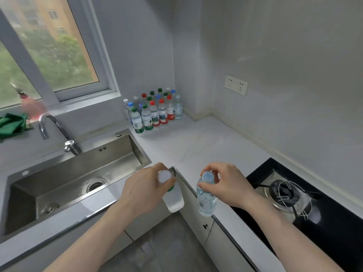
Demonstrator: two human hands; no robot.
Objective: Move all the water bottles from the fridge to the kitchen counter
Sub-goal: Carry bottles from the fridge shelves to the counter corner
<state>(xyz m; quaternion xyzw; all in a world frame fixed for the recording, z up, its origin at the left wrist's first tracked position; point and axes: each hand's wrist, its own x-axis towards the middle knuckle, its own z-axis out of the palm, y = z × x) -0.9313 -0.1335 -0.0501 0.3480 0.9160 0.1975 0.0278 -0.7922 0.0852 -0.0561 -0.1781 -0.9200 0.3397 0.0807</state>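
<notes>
My left hand [145, 185] grips a clear water bottle with a white cap [173, 199] by its neck, hanging just in front of the counter's inner corner. My right hand [225, 183] pinches a second clear bottle with a pale blue cap [206, 201] by its top, held over the counter's front edge. Several water bottles [155, 112] with red, green, blue and white caps stand clustered in the far corner of the white kitchen counter [196, 146]. The fridge is out of view.
A steel sink [78, 179] with a curved tap [51, 126] lies to the left. A black gas hob [290, 195] sits to the right. A green cloth [11, 124] rests by the window [49, 55]. A wall socket [235, 85] is above the counter.
</notes>
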